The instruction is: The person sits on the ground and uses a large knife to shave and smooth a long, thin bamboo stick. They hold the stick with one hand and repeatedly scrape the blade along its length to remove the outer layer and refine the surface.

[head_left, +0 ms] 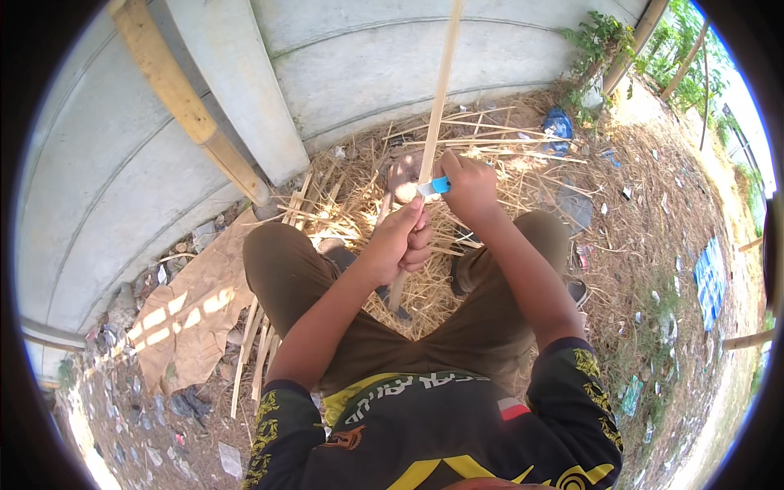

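Observation:
My left hand (402, 242) is closed around a long, pale bamboo strip (438, 98) that stands up between my knees and runs past the top of the picture. Just above it, my right hand (469, 188) grips a knife (441, 184) with a bright blue handle. The knife's short, light blade lies across the strip, close to my left thumb. Below my left fist the strip's lower end shows. Bamboo shavings and split strips (433, 302) cover the ground between my feet.
A grey concrete wall (351, 65) rises ahead, with a thick bamboo pole (175, 90) leaning on it. Flattened brown cardboard (192, 327) lies at left, beside more bamboo strips (247, 359). Blue plastic bag (558, 131) and scattered litter lie to the right.

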